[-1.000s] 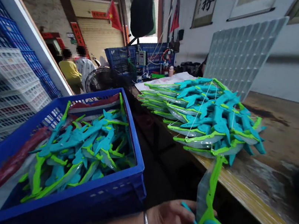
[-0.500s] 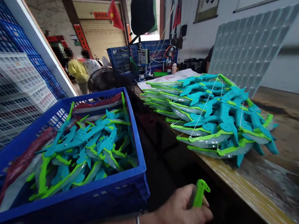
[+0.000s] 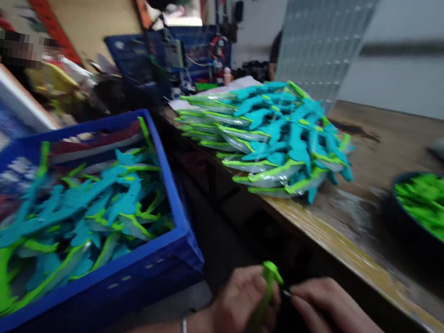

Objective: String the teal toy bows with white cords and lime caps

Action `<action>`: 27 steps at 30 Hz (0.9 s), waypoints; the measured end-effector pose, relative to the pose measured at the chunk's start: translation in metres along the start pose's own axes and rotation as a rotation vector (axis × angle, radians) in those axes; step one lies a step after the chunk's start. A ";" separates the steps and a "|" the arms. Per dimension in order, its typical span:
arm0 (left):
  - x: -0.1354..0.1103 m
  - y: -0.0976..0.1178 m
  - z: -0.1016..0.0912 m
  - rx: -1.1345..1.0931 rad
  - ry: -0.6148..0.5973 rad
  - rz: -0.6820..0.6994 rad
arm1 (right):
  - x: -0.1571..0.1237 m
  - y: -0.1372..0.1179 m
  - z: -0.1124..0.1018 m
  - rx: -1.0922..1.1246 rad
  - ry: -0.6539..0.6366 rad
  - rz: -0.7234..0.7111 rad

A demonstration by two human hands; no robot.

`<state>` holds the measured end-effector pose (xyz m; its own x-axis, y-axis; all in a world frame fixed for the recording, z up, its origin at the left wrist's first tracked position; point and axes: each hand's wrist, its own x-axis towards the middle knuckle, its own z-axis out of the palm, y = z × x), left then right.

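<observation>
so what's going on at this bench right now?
A person holds a green plastic piece upright in the left hand, below the edge of the wooden table. The right hand pinches at something small beside the piece's top; the picture is too blurred to tell what. A blue crate of teal and green toys sits to the left, a stack of the same toys lies on the table, and a dark bowl holds green parts.

L hand [image 3: 240, 305] low centre, fingers curled shut, thumb up, bangle on wrist. R hand [image 3: 341, 332] beside it, palm down, fingertips [image 3: 297, 298] pinched toward L.
</observation>
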<state>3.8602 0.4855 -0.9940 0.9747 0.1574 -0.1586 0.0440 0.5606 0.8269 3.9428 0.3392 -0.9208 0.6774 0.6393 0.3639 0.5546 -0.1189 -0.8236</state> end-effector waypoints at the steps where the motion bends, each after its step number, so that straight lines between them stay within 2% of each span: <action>1: 0.000 -0.003 -0.005 -0.012 0.017 0.037 | 0.002 -0.007 0.001 -0.006 0.003 0.017; 5: 0.005 -0.011 -0.016 -0.088 -0.050 0.161 | 0.015 -0.020 0.012 0.044 0.082 0.163; 11: 0.012 -0.003 -0.011 -0.150 -0.248 0.188 | 0.020 -0.018 0.027 0.322 0.068 0.327; 16: 0.012 -0.001 -0.012 -0.063 -0.265 0.226 | 0.019 -0.021 0.034 0.618 -0.018 0.481; 20: 0.011 0.000 -0.013 0.034 -0.190 0.258 | 0.018 -0.022 0.034 0.636 -0.009 0.457; 27: 0.011 0.003 -0.007 0.048 -0.169 0.233 | 0.013 -0.020 0.033 0.552 0.030 0.366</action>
<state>3.8690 0.4948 -0.9970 0.9823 0.1376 0.1274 -0.1790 0.4851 0.8560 3.9253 0.3750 -0.9140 0.7927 0.6092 0.0239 -0.0376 0.0880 -0.9954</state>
